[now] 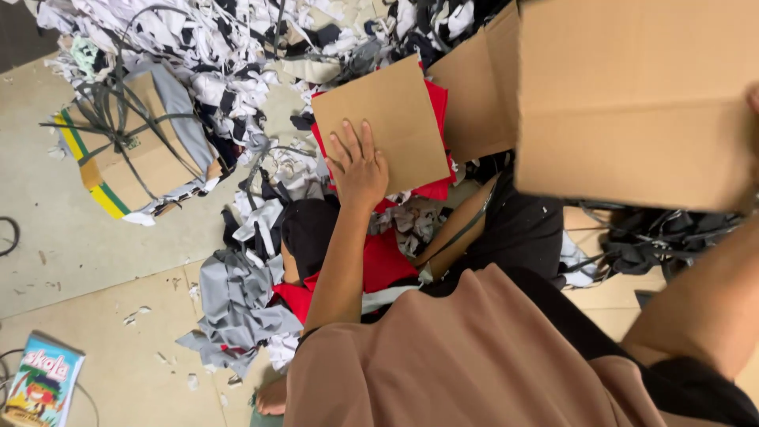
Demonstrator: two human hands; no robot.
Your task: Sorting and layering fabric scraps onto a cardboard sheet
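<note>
The person's left arm reaches straight out from a brown sleeve, forearm bare, and the left hand (357, 168) lies palm down with the fingers spread and slightly fanned, pressing flat on the near edge of a small cardboard sheet (385, 119). It grips nothing; the hand is open and simply rests on the board. That sheet is a plain tan rectangle, turned a little askew, and it sits on top of a folded red cloth (433, 142) whose edges show along the right side and below the hand. The right arm comes up from the lower right, and the right hand (753, 99) is almost wholly out of sight at the frame's edge, only a sliver of it showing against a large cardboard panel (632, 95) held up close to the camera; I cannot tell how its fingers close on the board. The panel is flat, tan, with a faint crease across it, and it hides much of what lies behind. All around is a heap of fabric scraps (229, 55) in white, black and grey. To the left a strapped cardboard bundle (134, 146) rests on the pale floor (71, 253), and a small printed booklet (41, 381) lies near the bottom corner.
</note>
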